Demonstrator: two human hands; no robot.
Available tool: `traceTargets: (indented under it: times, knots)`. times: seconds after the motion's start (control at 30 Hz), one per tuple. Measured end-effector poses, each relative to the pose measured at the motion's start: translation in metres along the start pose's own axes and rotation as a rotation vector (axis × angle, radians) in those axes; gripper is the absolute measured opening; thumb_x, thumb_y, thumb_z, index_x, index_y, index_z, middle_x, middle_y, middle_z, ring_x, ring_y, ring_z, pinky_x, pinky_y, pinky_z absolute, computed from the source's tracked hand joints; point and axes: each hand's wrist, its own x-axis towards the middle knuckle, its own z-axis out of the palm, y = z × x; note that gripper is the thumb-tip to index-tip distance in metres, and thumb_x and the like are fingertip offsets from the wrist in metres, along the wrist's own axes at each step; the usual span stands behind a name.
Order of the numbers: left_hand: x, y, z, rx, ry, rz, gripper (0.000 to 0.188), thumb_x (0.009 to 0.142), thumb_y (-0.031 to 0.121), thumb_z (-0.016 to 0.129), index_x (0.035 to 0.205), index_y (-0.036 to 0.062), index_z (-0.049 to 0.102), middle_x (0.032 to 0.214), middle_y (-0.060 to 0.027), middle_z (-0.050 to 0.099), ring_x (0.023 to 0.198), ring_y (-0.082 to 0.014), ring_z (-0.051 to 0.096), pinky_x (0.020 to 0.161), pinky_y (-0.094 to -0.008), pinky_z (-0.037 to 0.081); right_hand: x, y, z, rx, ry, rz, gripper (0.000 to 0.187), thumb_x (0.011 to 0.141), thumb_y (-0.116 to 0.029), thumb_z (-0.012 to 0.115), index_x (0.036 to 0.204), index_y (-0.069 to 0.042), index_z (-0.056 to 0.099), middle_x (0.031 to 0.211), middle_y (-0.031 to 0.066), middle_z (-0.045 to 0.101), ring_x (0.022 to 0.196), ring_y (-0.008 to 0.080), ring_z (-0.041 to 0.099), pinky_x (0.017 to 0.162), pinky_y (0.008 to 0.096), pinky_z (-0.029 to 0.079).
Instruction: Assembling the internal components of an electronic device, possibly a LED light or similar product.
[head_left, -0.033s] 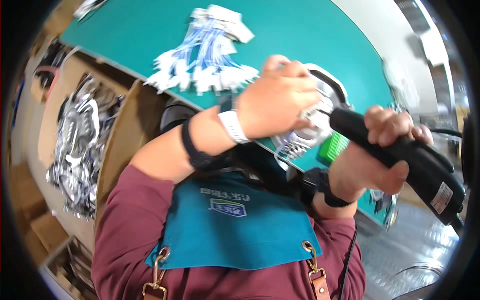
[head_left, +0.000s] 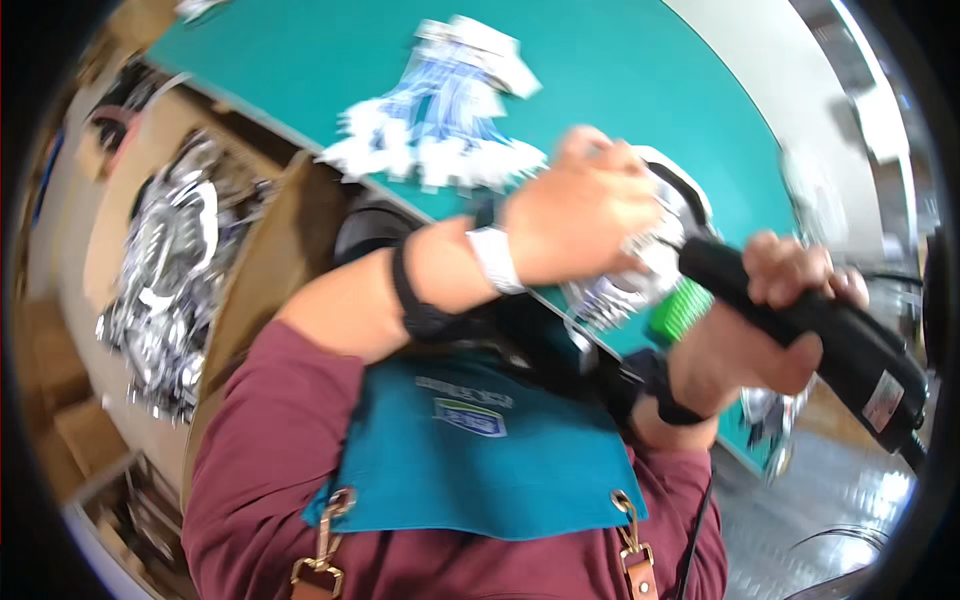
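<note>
My right hand (head_left: 745,335) is wrapped round a black electric screwdriver (head_left: 850,365), which tilts with its tip up and to the left. That tip meets a shiny silver housing (head_left: 655,265) with a dark curved rim, near the table's front edge. My left hand (head_left: 580,215) is closed on the housing's left side, its fingers curled and blurred by motion. The hand covers part of the housing, and the exact contact point of the tip is too smeared to make out. Just below the housing, by my right wrist, is a green block (head_left: 682,308).
On the green table (head_left: 620,60) lies a bundle of white connectors with blue-white wires (head_left: 445,110). A cardboard box (head_left: 245,300) of silver parts (head_left: 170,250) stands at the left. More small parts (head_left: 770,410) sit at the table's right edge. A cable trails from the screwdriver.
The whole view has shifted slightly, so the table and wire bundle appear a little farther right and lower. Both hands keep their holds on the housing and the screwdriver.
</note>
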Motion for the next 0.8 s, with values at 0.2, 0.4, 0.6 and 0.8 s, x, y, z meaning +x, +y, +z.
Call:
traceTargets:
  times: [0.2, 0.4, 0.6, 0.8]
  knots:
    - [0.006, 0.012, -0.009, 0.127, 0.007, 0.092, 0.031, 0.056, 0.034, 0.074, 0.074, 0.0127, 0.061, 0.083, 0.0000, 0.058, 0.097, -0.0199, 0.051, 0.091, -0.0456, 0.031, 0.011, 0.001, -0.017, 0.144, -0.063, 0.088, 0.057, 0.074, -0.036, 0.068, 0.111, -0.003, 0.041, 0.073, 0.0065, 0.044, 0.065, 0.0149, 0.042, 0.062, 0.0308, 0.033]
    - [0.011, 0.015, -0.006, 0.200, 0.042, 0.147, 0.026, 0.053, 0.029, 0.072, 0.068, 0.0100, 0.062, 0.080, -0.0044, 0.059, 0.093, -0.0225, 0.052, 0.090, -0.0466, 0.031, -0.002, -0.046, -0.037, 0.098, 0.509, -0.216, 0.046, 0.066, -0.033, 0.057, 0.094, 0.003, 0.053, 0.085, 0.0168, 0.053, 0.076, 0.0306, 0.050, 0.081, 0.0481, 0.040]
    - [0.023, 0.018, -0.015, 0.103, 0.143, 0.100, 0.031, 0.056, 0.035, 0.072, 0.075, 0.0116, 0.063, 0.083, -0.0038, 0.058, 0.089, -0.0223, 0.053, 0.087, -0.0451, 0.033, -0.013, -0.073, -0.076, -0.632, 0.398, -0.448, 0.039, 0.077, -0.032, 0.060, 0.101, -0.003, 0.054, 0.070, 0.0044, 0.047, 0.060, 0.0183, 0.045, 0.065, 0.0352, 0.042]
    - [0.014, 0.023, -0.022, 0.206, -0.176, 0.035, 0.038, 0.062, 0.039, 0.073, 0.085, 0.0103, 0.064, 0.092, -0.0042, 0.060, 0.099, -0.0205, 0.051, 0.088, -0.0443, 0.033, -0.024, -0.075, -0.110, 0.394, 0.378, -0.145, 0.038, 0.060, -0.021, 0.065, 0.092, -0.005, 0.052, 0.071, 0.0034, 0.043, 0.064, 0.0153, 0.045, 0.069, 0.0302, 0.038]
